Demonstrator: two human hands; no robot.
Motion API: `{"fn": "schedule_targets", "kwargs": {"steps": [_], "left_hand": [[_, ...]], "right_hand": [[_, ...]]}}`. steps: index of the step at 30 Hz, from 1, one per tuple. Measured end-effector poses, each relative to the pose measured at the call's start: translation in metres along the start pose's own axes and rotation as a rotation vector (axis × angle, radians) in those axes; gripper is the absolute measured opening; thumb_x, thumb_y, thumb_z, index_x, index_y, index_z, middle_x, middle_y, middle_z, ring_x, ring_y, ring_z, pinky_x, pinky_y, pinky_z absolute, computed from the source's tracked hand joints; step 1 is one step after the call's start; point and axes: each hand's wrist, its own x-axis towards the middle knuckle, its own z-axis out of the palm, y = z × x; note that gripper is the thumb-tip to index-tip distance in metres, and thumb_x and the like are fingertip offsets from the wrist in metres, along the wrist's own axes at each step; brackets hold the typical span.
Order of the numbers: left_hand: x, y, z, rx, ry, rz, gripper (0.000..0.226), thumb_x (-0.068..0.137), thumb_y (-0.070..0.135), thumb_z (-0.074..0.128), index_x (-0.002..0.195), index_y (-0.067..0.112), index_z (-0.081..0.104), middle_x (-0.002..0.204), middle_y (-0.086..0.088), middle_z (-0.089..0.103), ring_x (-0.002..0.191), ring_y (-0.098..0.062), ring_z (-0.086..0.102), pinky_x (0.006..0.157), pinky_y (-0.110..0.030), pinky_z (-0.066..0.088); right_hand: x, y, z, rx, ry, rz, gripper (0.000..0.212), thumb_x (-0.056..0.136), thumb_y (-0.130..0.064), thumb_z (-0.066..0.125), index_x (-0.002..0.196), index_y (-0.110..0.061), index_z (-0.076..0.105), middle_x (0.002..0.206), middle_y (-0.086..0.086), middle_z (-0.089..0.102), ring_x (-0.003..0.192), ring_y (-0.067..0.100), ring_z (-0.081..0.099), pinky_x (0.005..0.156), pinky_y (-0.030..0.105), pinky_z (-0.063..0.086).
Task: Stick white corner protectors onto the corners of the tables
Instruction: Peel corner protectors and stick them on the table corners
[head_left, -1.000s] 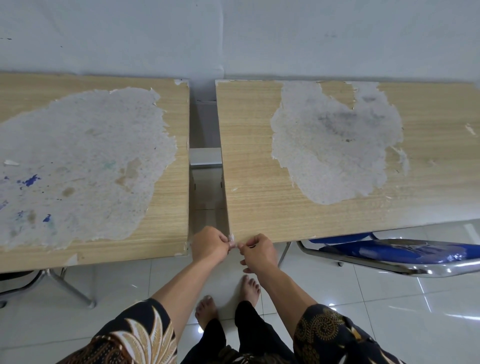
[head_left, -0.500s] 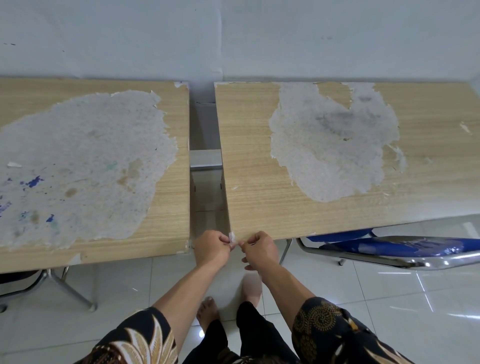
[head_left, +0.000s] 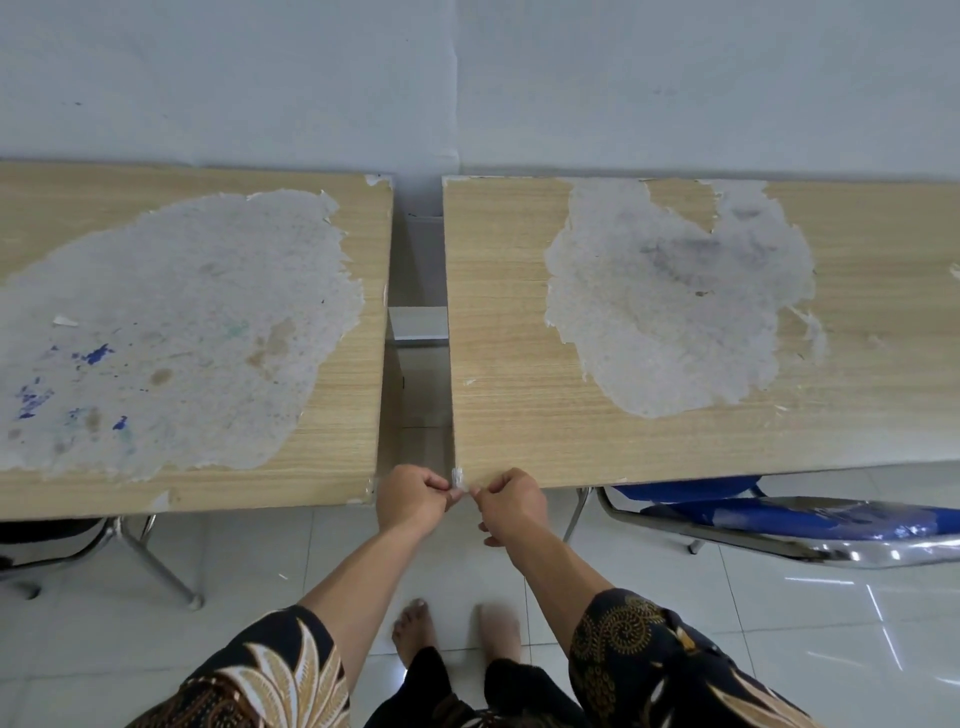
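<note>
Both hands are working at the right counter's (head_left: 519, 415) near left corner: left hand (head_left: 413, 496) and right hand (head_left: 511, 501), fingers curled, are pinching a white corner protector (head_left: 458, 477).

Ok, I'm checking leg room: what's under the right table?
A blue chair with a chrome frame pokes out beneath the right table; its top hides everything farther back.
</note>
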Motion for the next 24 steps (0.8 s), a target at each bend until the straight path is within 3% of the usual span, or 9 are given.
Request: {"fn": "schedule_targets", "kwargs": {"steps": [4, 6, 8, 11, 14, 18, 24], "left_hand": [[-0.010, 0.007, 0.003, 0.039, 0.074, -0.022, 0.015, 0.081, 0.031, 0.083, 0.081, 0.017, 0.079, 0.077, 0.003, 0.075, 0.079, -0.013, 0.070, 0.075, -0.026, 0.054], [-0.014, 0.010, 0.003, 0.101, 0.107, -0.036, 0.023, 0.085, 0.034, 0.078, 0.067, 0.021, 0.074, 0.065, 0.007, 0.067, 0.069, -0.012, 0.065, 0.064, -0.024, 0.046], [-0.018, 0.013, 0.003, 0.157, 0.153, -0.051, 0.032, 0.087, 0.038, 0.075, 0.060, 0.022, 0.069, 0.063, 0.005, 0.065, 0.066, -0.015, 0.062, 0.062, -0.025, 0.044], [-0.026, 0.016, -0.002, 0.186, 0.189, -0.017, 0.020, 0.091, 0.033, 0.070, 0.078, 0.020, 0.077, 0.081, 0.002, 0.074, 0.076, -0.016, 0.064, 0.072, -0.027, 0.050], [-0.036, 0.017, -0.012, 0.172, 0.240, 0.040, 0.012, 0.091, 0.028, 0.069, 0.093, 0.020, 0.077, 0.096, 0.003, 0.075, 0.091, -0.016, 0.067, 0.078, -0.026, 0.049], [-0.051, 0.015, -0.040, 0.125, 0.354, 0.062, 0.014, 0.091, 0.028, 0.068, 0.101, 0.020, 0.074, 0.100, 0.003, 0.075, 0.095, -0.017, 0.069, 0.085, -0.031, 0.054], [-0.076, -0.012, -0.110, 0.219, 0.503, -0.016, 0.042, 0.097, 0.032, 0.060, 0.136, 0.017, 0.058, 0.132, -0.004, 0.062, 0.121, -0.024, 0.058, 0.092, -0.034, 0.046]], "right_hand": [[-0.001, -0.001, -0.009, -0.082, -0.055, -0.031, 0.019, 0.093, -0.036, 0.066, 0.090, -0.022, 0.054, 0.093, 0.005, 0.069, 0.070, 0.022, 0.072, 0.058, 0.039, 0.063], [-0.001, -0.004, -0.013, -0.117, -0.089, -0.043, 0.018, 0.094, -0.033, 0.066, 0.091, -0.018, 0.056, 0.094, 0.007, 0.069, 0.070, 0.022, 0.072, 0.060, 0.040, 0.063], [-0.003, -0.009, -0.019, -0.115, -0.144, -0.043, 0.016, 0.096, -0.027, 0.064, 0.092, -0.013, 0.058, 0.094, 0.010, 0.069, 0.070, 0.021, 0.071, 0.058, 0.035, 0.063], [-0.003, -0.012, -0.027, -0.117, -0.235, -0.053, 0.022, 0.095, -0.026, 0.063, 0.100, -0.004, 0.064, 0.092, 0.011, 0.071, 0.067, 0.019, 0.070, 0.055, 0.032, 0.062], [-0.008, -0.019, -0.034, -0.323, -0.201, -0.172, 0.028, 0.092, -0.032, 0.061, 0.103, -0.007, 0.065, 0.088, 0.007, 0.072, 0.068, 0.020, 0.072, 0.061, 0.035, 0.063], [-0.025, -0.045, -0.031, -0.623, -0.067, -0.447, 0.034, 0.094, -0.036, 0.057, 0.119, -0.014, 0.053, 0.112, 0.008, 0.067, 0.102, 0.028, 0.065, 0.076, 0.030, 0.049], [-0.071, -0.102, 0.021, -0.781, -0.069, -0.822, 0.047, 0.095, -0.039, 0.059, 0.132, -0.015, 0.044, 0.134, 0.012, 0.051, 0.125, 0.033, 0.046, 0.100, 0.038, 0.041]]}}
